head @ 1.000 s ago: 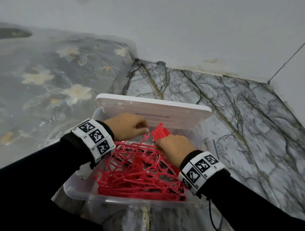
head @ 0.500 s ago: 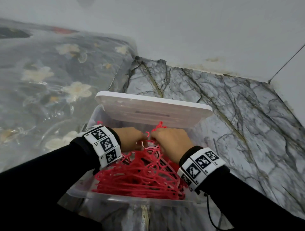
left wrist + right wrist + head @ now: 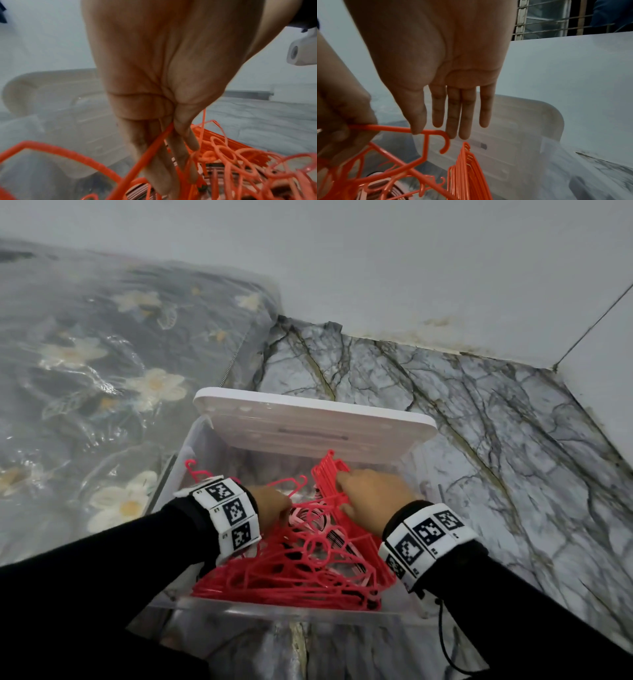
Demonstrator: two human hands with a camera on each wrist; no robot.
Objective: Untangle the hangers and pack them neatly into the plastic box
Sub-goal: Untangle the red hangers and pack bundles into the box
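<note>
A clear plastic box (image 3: 284,609) on the marble floor holds a tangle of red hangers (image 3: 291,570). A neat bundle of hangers (image 3: 329,474) (image 3: 467,170) stands on edge at the box's back right. My left hand (image 3: 275,505) (image 3: 173,136) is inside the box, pinching the wire of one loose hanger (image 3: 426,146) between thumb and fingers. My right hand (image 3: 371,491) (image 3: 440,129) hovers over the bundle with straight fingers. Its thumb (image 3: 418,121) touches that hanger's neck by the hook.
The box's white lid (image 3: 315,429) leans upright at the back of the box. A plastic-wrapped floral mattress (image 3: 102,364) lies to the left. White walls (image 3: 411,268) close the far side and the right corner. Marble floor (image 3: 513,457) stretches to the right.
The right hand has let go of the hanger bundle, which now stands at the box's back right, and its fingers have straightened. The left hand has dropped lower with a single hanger.
</note>
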